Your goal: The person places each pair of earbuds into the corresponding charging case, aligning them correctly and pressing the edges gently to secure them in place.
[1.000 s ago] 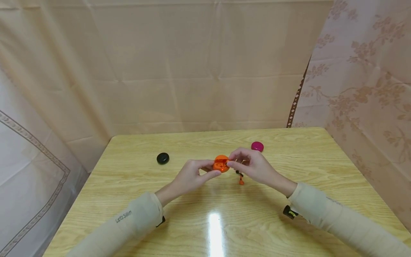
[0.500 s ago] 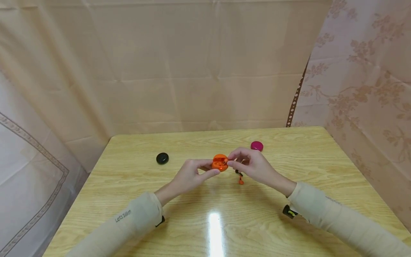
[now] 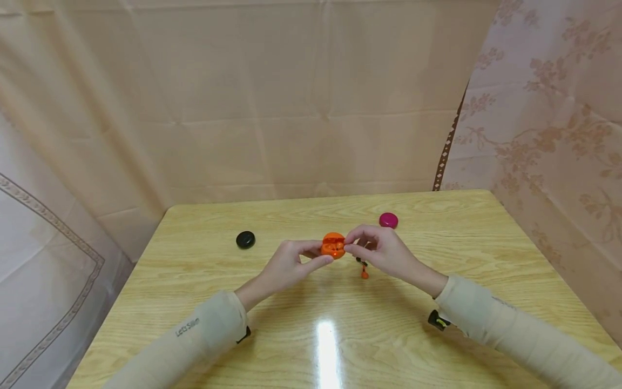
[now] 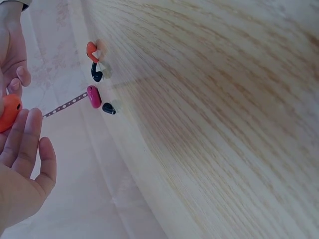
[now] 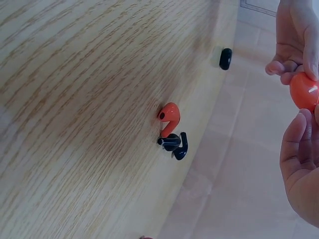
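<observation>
Holding the open orange case (image 3: 332, 254) between thumb and fingers, the left hand (image 3: 291, 266) keeps it above the table (image 3: 291, 216); the right hand (image 3: 389, 255) bends thumb and forefinger to its side, their grip impossible to tell; below lie an orange earbud (image 5: 172, 113) and black earbuds (image 5: 181, 152); a pink case (image 3: 388, 220) sits near the far edge, a black case (image 3: 245, 240) towards the far left corner

The open case (image 3: 333, 254) is orange, the loose earbuds (image 5: 171, 116) orange and black, the table (image 3: 194, 313) wood-grained yellow.
</observation>
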Motion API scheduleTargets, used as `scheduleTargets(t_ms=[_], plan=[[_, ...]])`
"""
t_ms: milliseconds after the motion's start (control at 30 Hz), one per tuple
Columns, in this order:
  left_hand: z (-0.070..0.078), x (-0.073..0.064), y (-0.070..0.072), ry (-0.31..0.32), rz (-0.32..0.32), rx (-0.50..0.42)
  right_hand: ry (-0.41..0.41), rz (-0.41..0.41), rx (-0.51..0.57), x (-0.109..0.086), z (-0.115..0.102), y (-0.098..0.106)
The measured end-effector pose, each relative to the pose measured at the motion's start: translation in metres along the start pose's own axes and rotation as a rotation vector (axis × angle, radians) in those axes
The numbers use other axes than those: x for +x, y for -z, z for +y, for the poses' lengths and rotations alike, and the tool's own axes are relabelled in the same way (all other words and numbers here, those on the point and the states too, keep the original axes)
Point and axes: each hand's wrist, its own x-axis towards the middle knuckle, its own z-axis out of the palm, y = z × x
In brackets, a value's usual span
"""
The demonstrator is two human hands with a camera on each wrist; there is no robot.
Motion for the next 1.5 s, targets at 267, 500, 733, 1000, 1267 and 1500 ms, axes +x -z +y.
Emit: scheduleTargets(t_ms=[267, 500, 733, 1000, 1267, 1500], plan=[[-0.005, 0.000, 0.000, -0.011, 0.008, 0.004, 0.062, -0.034, -0.055, 0.001, 0.000, 0.005], [-0.006, 0.000, 0.001, -0.002, 0.024, 0.011, 0.171, -0.099, -0.288, 0.001, -0.002, 0.028], [-0.007, 0.000, 0.001, -0.002, 0.023, 0.018, 0.436, -0.293, -0.662, -0.011, 0.020, 0.035], [-0.007, 0.000, -0.001, -0.005, 0.012, 0.013, 0.411, -0.525, -0.814, -0.019, 0.036, 0.026], [-0.006, -0.002, -0.001, -0.010, 0.011, 0.010, 0.381, -0.574, -0.882, -0.020, 0.039, 0.014], [-0.008, -0.003, -0.001, 0.003, 0.017, 0.009, 0.391, -0.566, -0.969, -0.017, 0.040, 0.010]])
